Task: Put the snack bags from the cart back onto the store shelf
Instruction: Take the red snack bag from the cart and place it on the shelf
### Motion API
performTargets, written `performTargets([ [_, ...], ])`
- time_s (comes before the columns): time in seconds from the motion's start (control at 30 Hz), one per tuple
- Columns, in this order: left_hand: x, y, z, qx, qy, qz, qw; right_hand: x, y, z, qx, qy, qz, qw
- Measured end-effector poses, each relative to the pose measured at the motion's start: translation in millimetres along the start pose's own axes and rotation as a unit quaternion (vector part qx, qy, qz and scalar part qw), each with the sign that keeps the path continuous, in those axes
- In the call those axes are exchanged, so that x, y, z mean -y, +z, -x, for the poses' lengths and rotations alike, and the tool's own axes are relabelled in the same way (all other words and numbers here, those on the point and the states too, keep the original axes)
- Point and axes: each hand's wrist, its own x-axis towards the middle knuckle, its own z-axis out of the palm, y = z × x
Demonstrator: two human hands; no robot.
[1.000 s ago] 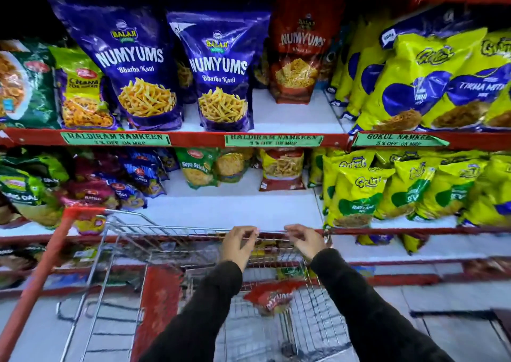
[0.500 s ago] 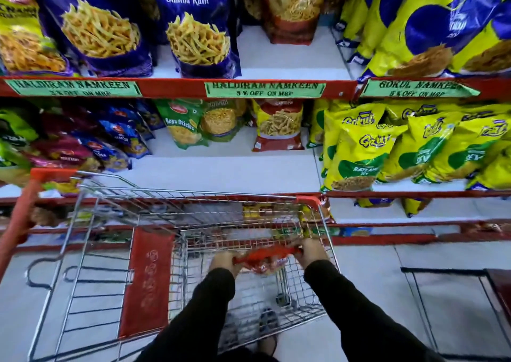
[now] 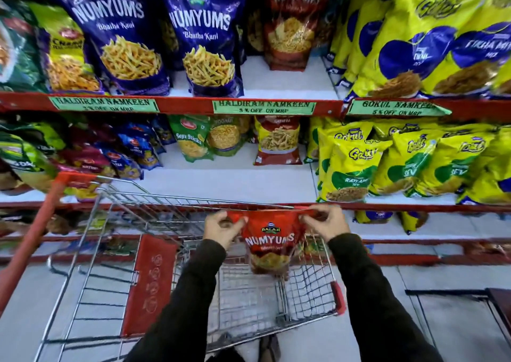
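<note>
A red Numyums snack bag [image 3: 269, 241] hangs upright above the wire cart [image 3: 309, 284]. My left hand [image 3: 222, 227] pinches its top left corner and my right hand [image 3: 326, 223] pinches its top right corner. The bag's top edge is level with the cart's far rim. Another red Numyums bag [image 3: 290, 27] stands on the upper shelf [image 3: 284, 85], to the right of two purple Numyums bags [image 3: 204, 38]. White shelf surface shows in front of and beside that red bag.
The middle shelf [image 3: 221, 184] holds small mixed bags at the back and yellow Gokul bags [image 3: 351, 168] on the right. The cart's red handle [image 3: 36, 231] slants at the left. Green price labels [image 3: 264, 107] line the red shelf edge.
Both hands went from the cart's rim down into the basket, took the red bag by its top, and have lifted it up above the cart.
</note>
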Motion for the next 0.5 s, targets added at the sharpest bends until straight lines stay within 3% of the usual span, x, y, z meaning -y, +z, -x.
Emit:
performTargets([
  [0.17, -65.2, -2.8, -13.4, 0.009, 0.072, 0.029, 0.997, 48.9, -32.1, -19.1, -0.035, -0.065, -0.071, 0.995],
  [0.5, -223.6, 1.9, -52.7, -0.056, 0.256, 0.051, 0.964, 169.9, -104.3, -78.2, -0.143, -0.185, -0.15, 0.961],
])
